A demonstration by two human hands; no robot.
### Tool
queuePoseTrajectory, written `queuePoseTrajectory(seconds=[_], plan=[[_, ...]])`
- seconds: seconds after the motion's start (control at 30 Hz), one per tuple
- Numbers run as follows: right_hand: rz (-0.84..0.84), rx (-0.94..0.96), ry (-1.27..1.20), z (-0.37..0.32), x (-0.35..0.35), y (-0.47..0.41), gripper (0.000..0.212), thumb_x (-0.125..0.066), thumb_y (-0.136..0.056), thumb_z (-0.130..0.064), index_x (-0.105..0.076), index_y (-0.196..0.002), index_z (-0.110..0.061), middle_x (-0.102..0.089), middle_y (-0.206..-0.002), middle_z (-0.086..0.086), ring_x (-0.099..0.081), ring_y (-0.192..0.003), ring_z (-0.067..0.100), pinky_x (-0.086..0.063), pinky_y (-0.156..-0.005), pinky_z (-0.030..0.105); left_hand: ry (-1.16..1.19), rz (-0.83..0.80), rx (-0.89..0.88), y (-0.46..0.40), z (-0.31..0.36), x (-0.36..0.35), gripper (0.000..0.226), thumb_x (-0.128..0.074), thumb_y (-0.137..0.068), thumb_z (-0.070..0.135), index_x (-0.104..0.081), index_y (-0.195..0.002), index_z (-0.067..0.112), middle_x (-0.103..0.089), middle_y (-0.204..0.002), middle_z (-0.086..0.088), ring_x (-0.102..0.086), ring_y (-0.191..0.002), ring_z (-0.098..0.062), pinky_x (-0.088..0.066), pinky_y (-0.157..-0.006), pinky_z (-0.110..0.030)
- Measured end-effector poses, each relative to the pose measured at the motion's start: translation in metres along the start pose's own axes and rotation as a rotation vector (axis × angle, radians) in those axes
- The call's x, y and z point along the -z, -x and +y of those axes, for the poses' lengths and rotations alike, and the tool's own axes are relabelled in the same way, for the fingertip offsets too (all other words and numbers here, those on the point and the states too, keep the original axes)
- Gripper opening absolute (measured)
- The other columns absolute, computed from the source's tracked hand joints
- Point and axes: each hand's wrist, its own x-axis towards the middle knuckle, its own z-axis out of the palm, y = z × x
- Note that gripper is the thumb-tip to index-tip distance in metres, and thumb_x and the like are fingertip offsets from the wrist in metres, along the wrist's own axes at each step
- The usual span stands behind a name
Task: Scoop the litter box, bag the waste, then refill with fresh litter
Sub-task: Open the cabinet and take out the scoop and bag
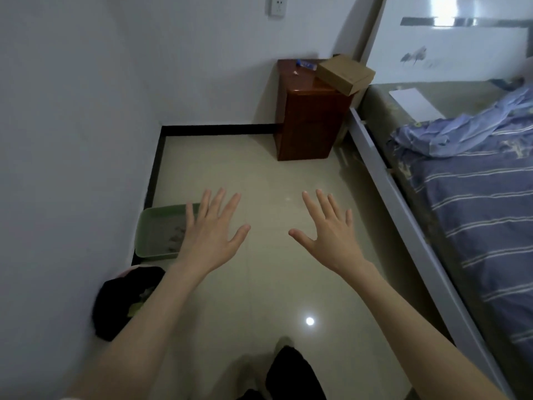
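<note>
Bare forearms, no sleeves/jewellery on hands (212, 235), black trousers (291, 376) below, pale shoe tip.

Heads up, your left hand (212, 230) covers the right side of the green litter box (153, 226), so you can't make out what the dark clumps inside are. The black bag (121, 301) by the wall is blurry and half behind your forearm. The bed (476, 197) runs off the right edge.
</note>
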Motion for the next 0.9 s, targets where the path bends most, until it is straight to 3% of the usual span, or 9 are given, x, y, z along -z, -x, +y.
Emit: queuePoseTrajectory(seconds=[0.23,0.6,0.9], plan=[[-0.031,-0.031,-0.014,0.034,0.012,-0.115,0.079,-0.039,-0.089,-0.061,0.003,-0.149,-0.034,0.007,-0.159,-0.001,0.01,-0.146,0.022,0.004,-0.117,0.052,0.014,-0.042,-0.031,-0.124,0.002,-0.011,0.081,0.002,-0.074,0.069,-0.001,-0.147,0.034,0.002,-0.157,0.0,0.011,-0.143,-0.021,0.007,-0.114,-0.051],[-0.068,-0.034,0.0,0.107,0.058,-0.313,0.078,-0.04,-0.089,-0.061,0.001,-0.149,-0.033,0.004,-0.16,-0.001,0.009,-0.146,0.022,0.002,-0.117,0.054,0.031,-0.06,-0.004,-0.343,0.029,0.0,0.066,-0.026,-0.092,0.058,-0.001,-0.147,0.033,0.002,-0.157,0.0,0.01,-0.144,-0.021,0.009,-0.113,-0.049],[-0.094,-0.052,-0.002,0.144,0.07,-0.455,0.079,-0.04,-0.088,-0.062,0.003,-0.149,-0.036,0.005,-0.159,-0.002,0.01,-0.146,0.021,0.003,-0.115,0.052,0.057,-0.069,-0.009,-0.495,0.023,-0.006,0.066,-0.03,-0.092,0.056,-0.003,-0.147,0.034,-0.001,-0.158,0.001,0.008,-0.144,-0.021,0.007,-0.113,-0.05]])
